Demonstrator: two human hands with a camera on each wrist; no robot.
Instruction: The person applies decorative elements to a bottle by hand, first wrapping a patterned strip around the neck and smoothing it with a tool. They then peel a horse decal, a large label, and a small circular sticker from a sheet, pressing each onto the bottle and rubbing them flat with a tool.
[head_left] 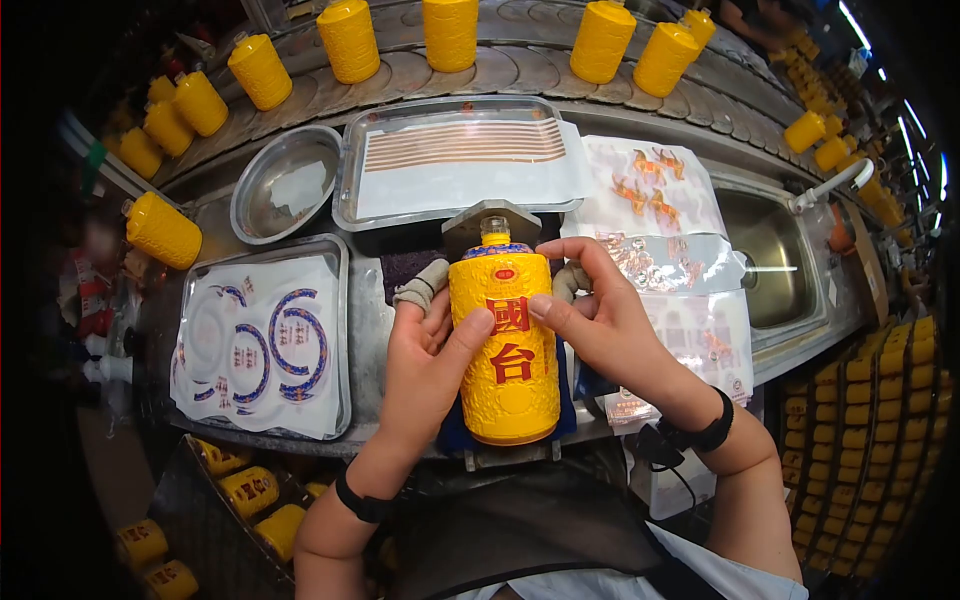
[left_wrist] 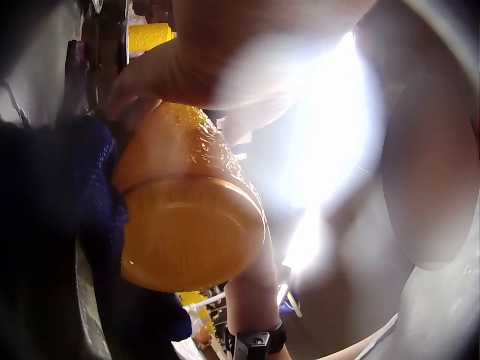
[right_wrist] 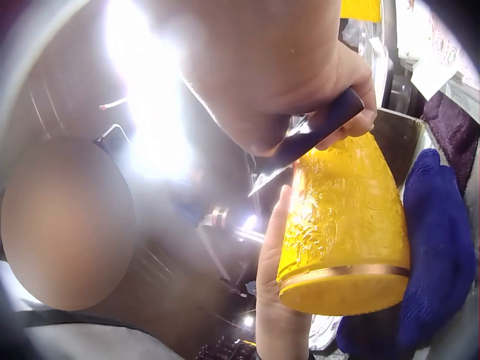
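Note:
A yellow embossed bottle [head_left: 515, 400] with red characters and a clear glass neck stands before the person, a blue patterned band at its shoulder. My left hand [head_left: 410, 370] grips its left side, thumb on the front. On the other side my right hand [head_left: 620, 335] has its thumb at the bottle's front and a finger near the shoulder. In the right wrist view that hand also holds a dark-handled knife [right_wrist: 319, 136], its pointed blade angled away from the bottle. Grey covers [head_left: 425, 285] wrap some fingers. Blue cloth [right_wrist: 439, 247] lies against the bottle's back.
A tray [head_left: 345, 380] of blue curved labels stands left, near a metal bowl [head_left: 240, 215]. Behind is a tray [head_left: 345, 200] with a striped sheet. Decal sheets [head_left: 700, 190] and a sink [head_left: 800, 320] lie right. Several yellow bottles [head_left: 450, 35] line the conveyor [head_left: 525, 70].

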